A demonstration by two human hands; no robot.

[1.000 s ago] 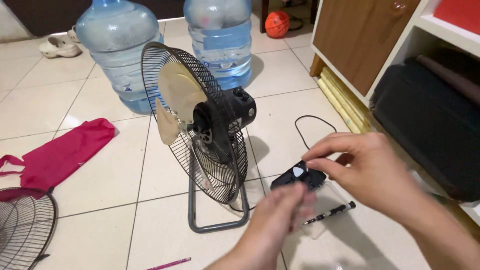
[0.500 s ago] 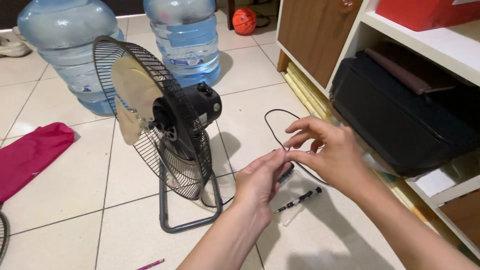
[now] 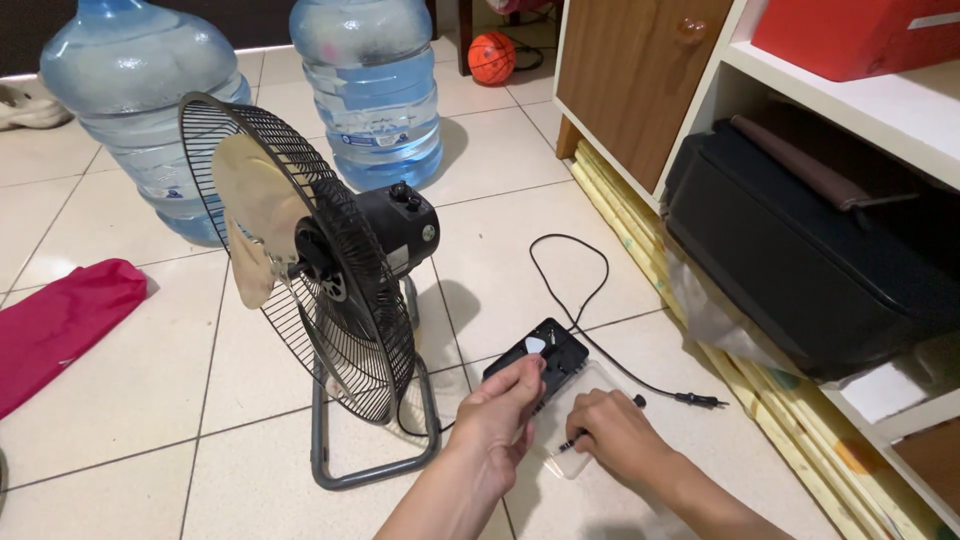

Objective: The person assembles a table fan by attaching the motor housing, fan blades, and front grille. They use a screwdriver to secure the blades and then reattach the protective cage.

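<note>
Head view: two big blue clear-plastic water jugs (image 3: pixel 370 85) stand at the far edge of the pale tiled floor (image 3: pixel 130 400), behind a black wire-grille floor fan (image 3: pixel 300 270) with cream blades. Half a second ago both hands met in the air; now they are down beside the fan's base. Left hand (image 3: pixel 505 405) pinches the black flat tool case (image 3: pixel 540 357); right hand (image 3: pixel 615 435) closes over a slim black screwdriver (image 3: pixel 572 442) on the clear lid.

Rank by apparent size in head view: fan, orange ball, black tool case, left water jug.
1. fan
2. left water jug, partly hidden by the fan and farther off, so unsure
3. black tool case
4. orange ball, farthest away
</note>
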